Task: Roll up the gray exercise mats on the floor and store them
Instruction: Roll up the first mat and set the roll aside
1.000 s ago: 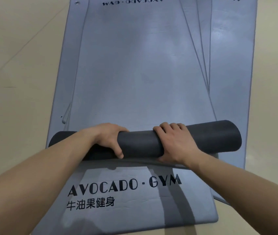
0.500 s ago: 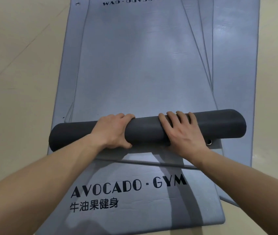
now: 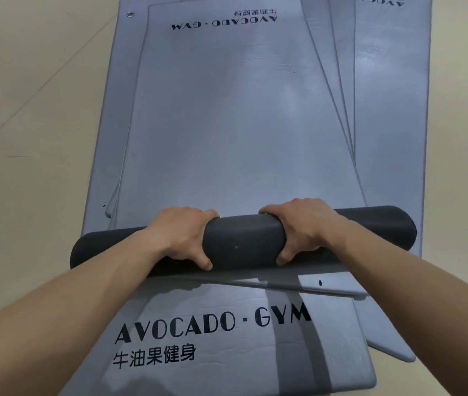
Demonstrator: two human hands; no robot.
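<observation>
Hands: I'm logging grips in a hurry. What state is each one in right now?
Left hand: closed, gripping the rolled mat.
Right hand: closed, gripping the same rolled mat.

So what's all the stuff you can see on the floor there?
mat roll: one, dark gray, lying across the flat mats
flat exercise mats: several overlapping, exact number unclear, light gray, spread on the floor
AVOCADO · GYM logos: three, black, one near, one upside down at the far end, one cut off at top right
eyelets: two, one silvery at the far left corner, one dark on the near side of the roll at right
floor: one, beige, around the mats
left hand: one, grips the roll left of its middle
right hand: one, grips the roll right of its middle
</observation>
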